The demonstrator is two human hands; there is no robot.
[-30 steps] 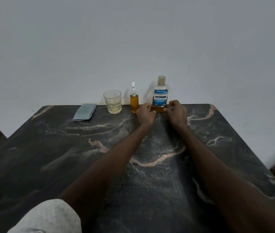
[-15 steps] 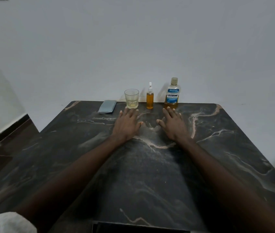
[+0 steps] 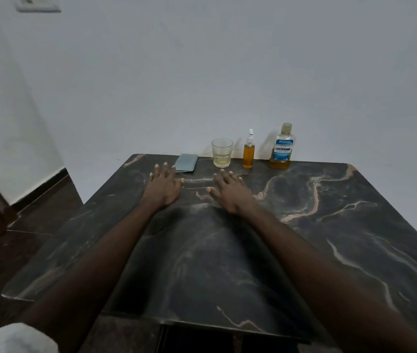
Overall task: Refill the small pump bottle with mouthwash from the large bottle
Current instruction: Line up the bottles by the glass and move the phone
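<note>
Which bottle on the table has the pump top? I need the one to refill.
The small amber bottle with the white pump, standing between the glass and the larger, capped Listerine bottle.

Lighting: dim, bluish, even; soft shadows behind bottles on wall. Quality: wide-angle bowing at desk (image 3: pixel 355 225) edges; slight softness, grain; no glare.

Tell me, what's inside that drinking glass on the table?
The glass holds a shallow layer of pale yellowish liquid at the bottom; the rest looks empty. Nothing covers it. What the liquid is cannot be told from here.
</note>
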